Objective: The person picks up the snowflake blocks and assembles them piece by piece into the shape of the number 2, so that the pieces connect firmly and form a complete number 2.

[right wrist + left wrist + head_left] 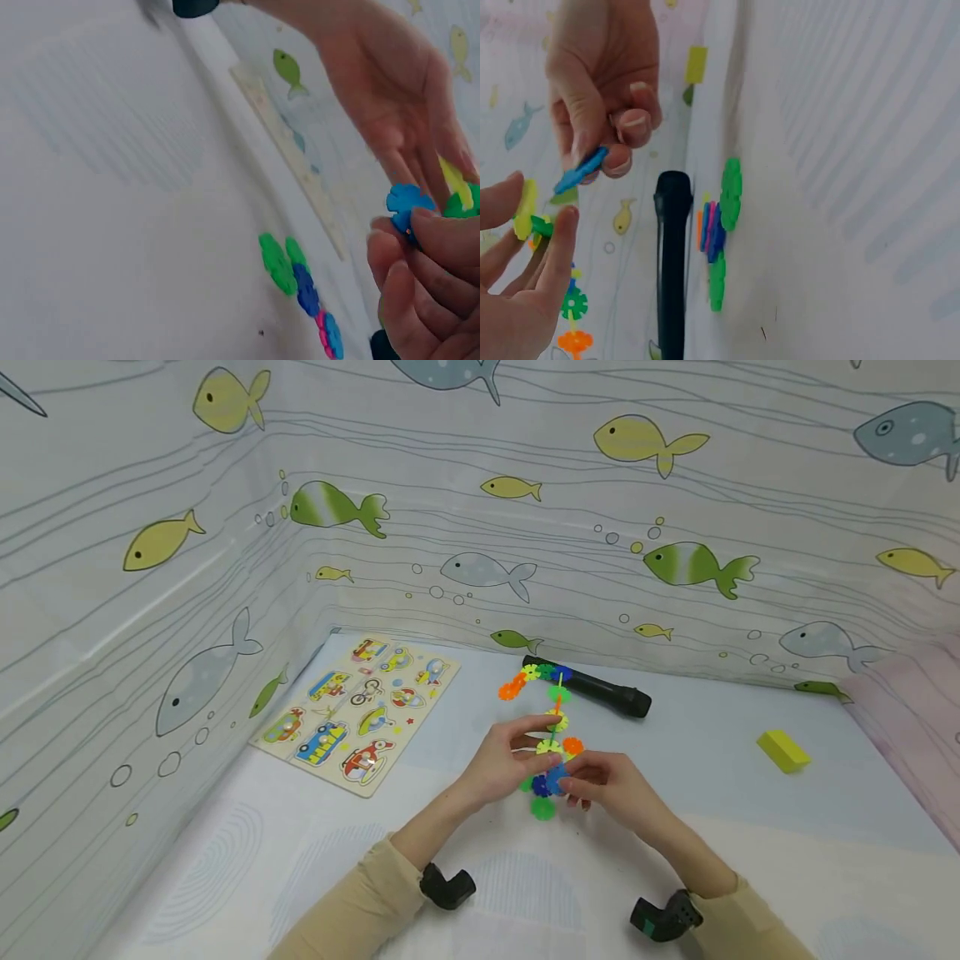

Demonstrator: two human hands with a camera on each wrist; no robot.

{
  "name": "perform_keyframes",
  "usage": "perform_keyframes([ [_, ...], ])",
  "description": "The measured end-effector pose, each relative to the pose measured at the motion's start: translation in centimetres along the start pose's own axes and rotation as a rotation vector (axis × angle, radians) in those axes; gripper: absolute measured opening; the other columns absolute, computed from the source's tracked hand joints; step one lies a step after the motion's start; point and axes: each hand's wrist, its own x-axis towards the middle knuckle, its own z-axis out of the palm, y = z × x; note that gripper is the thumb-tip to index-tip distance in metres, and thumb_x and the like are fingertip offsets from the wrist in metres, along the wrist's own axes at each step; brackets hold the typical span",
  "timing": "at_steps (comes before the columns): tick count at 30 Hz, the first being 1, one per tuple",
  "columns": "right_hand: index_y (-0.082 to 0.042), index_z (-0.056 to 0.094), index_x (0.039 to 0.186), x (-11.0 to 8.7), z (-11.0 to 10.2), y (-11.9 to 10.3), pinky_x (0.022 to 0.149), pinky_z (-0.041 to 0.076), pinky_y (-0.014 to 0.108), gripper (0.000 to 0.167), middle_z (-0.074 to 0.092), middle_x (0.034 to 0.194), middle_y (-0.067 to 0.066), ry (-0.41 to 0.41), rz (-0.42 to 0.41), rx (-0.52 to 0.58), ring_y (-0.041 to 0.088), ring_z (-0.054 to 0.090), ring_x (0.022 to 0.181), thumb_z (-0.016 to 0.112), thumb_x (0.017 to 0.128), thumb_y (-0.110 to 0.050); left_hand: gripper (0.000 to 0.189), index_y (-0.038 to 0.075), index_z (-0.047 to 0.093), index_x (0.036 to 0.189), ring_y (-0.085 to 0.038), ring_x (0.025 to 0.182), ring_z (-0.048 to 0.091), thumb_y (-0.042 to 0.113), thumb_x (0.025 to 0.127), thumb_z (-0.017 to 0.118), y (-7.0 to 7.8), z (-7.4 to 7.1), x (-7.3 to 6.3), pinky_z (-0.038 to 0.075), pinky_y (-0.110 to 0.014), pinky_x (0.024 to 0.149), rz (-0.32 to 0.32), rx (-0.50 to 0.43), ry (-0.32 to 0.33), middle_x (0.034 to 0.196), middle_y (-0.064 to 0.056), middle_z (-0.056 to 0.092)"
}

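Observation:
My left hand [498, 760] grips a chain of interlocking flower-shaped plastic discs by a yellow disc [525, 208] with a green disc [543, 226] joined to it. The chain's other end, with a green disc [558, 692] and an orange disc [508, 692], stretches away toward the back. Opposite, my right hand [618, 785] pinches a light blue disc [580, 171] between thumb and fingers. In the left wrist view, a small gap shows between this blue disc and the green one. Loose discs lie on the table below the hands, among them a green disc [543, 809] and a dark blue disc [306, 289].
Behind the chain lies a black microphone [592, 687]. A wooden picture puzzle board [429, 697] rests at the left, near the fish-patterned wall. Over on the right is a yellow block [783, 751]. Each wrist wears a black device [447, 888].

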Motion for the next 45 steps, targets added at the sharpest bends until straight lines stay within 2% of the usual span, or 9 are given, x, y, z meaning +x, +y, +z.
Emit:
perform_keyframes([
  [3, 0.005, 0.062, 0.108, -0.3, 0.8, -0.7, 0.068, 0.060, 0.034, 0.026, 0.073, 0.085, 0.019, -0.082, -0.007, 0.098, 0.037, 0.070, 0.078, 0.067, 0.096, -0.017, 0.048, 0.014, 0.058, 0.140, -0.026, 0.108, 0.068, 0.009, 0.093, 0.070, 0.0, 0.0, 0.0, 0.057, -0.029, 0.089, -0.001, 0.007, 0.012, 0.143, -0.008, 0.057],
  [5, 0.006, 0.061, 0.113, -0.4, 1.3, -1.1, 0.071, 0.060, 0.033, 0.028, 0.073, 0.087, 0.016, -0.105, 0.006, 0.159, 0.033, 0.071, 0.079, 0.065, 0.097, -0.017, 0.049, 0.014, 0.059, 0.140, -0.024, 0.106, 0.069, 0.007, 0.093, 0.070, -0.1, 0.1, 0.0, 0.058, -0.029, 0.088, 0.002, 0.000, 0.006, 0.143, -0.008, 0.057],
  [8, 0.007, 0.059, 0.120, -0.4, 1.7, -1.2, 0.076, 0.060, 0.030, 0.033, 0.071, 0.090, 0.012, -0.103, 0.023, 0.222, 0.022, 0.069, 0.079, 0.064, 0.098, -0.017, 0.049, 0.013, 0.058, 0.140, -0.023, 0.103, 0.071, 0.007, 0.093, 0.070, -0.3, 0.1, 0.1, 0.058, -0.027, 0.087, 0.015, -0.017, -0.013, 0.143, -0.008, 0.058],
  [10, 0.007, 0.058, 0.122, -0.4, 1.8, -1.0, 0.078, 0.059, 0.030, 0.034, 0.069, 0.093, 0.015, -0.098, 0.038, 0.267, 0.017, 0.068, 0.078, 0.063, 0.099, -0.018, 0.045, 0.013, 0.060, 0.138, -0.022, 0.102, 0.072, 0.007, 0.094, 0.068, -0.4, 0.2, 0.1, 0.058, -0.026, 0.087, 0.016, -0.019, -0.016, 0.141, -0.008, 0.059],
  [16, 0.007, 0.055, 0.117, -0.4, 1.8, -0.5, 0.081, 0.058, 0.028, 0.031, 0.069, 0.093, 0.013, -0.115, 0.064, 0.359, 0.016, 0.067, 0.080, 0.062, 0.099, -0.017, 0.038, 0.013, 0.064, 0.133, -0.022, 0.102, 0.073, 0.007, 0.096, 0.066, -0.3, 0.3, 0.0, 0.058, -0.028, 0.087, 0.003, -0.025, 0.005, 0.135, -0.006, 0.063],
  [20, 0.008, 0.053, 0.118, -0.4, 1.8, -0.6, 0.082, 0.058, 0.027, 0.030, 0.069, 0.092, 0.005, -0.127, 0.073, 0.395, 0.015, 0.067, 0.081, 0.061, 0.100, -0.015, 0.038, 0.013, 0.064, 0.133, -0.023, 0.105, 0.072, 0.009, 0.095, 0.067, -0.1, 0.4, -0.1, 0.058, -0.029, 0.089, -0.006, -0.034, 0.018, 0.135, -0.006, 0.064],
  [31, 0.009, 0.052, 0.126, -0.5, 1.9, -0.5, 0.078, 0.056, 0.026, 0.032, 0.065, 0.091, 0.003, -0.137, 0.087, 0.429, 0.013, 0.064, 0.079, 0.058, 0.101, -0.011, 0.038, 0.011, 0.063, 0.133, -0.023, 0.105, 0.071, 0.011, 0.095, 0.068, 0.0, 0.6, -0.2, 0.057, -0.027, 0.089, -0.009, -0.039, 0.023, 0.136, -0.008, 0.063],
  [38, 0.009, 0.052, 0.126, -0.5, 1.8, -0.5, 0.080, 0.057, 0.026, 0.036, 0.068, 0.092, 0.003, -0.135, 0.084, 0.444, 0.013, 0.065, 0.080, 0.061, 0.099, -0.013, 0.037, 0.013, 0.064, 0.132, -0.023, 0.104, 0.071, 0.012, 0.095, 0.068, -0.1, 0.7, -0.2, 0.058, -0.028, 0.088, -0.009, -0.039, 0.033, 0.136, -0.009, 0.062],
  [45, 0.007, 0.053, 0.125, -0.4, 2.0, -0.9, 0.087, 0.058, 0.035, 0.042, 0.067, 0.095, 0.004, -0.120, 0.117, 0.412, 0.018, 0.069, 0.087, 0.069, 0.095, -0.016, 0.038, 0.013, 0.064, 0.132, -0.024, 0.105, 0.071, 0.010, 0.095, 0.068, 0.1, 0.6, -0.2, 0.058, -0.029, 0.089, -0.017, -0.046, 0.045, 0.136, -0.008, 0.062],
])
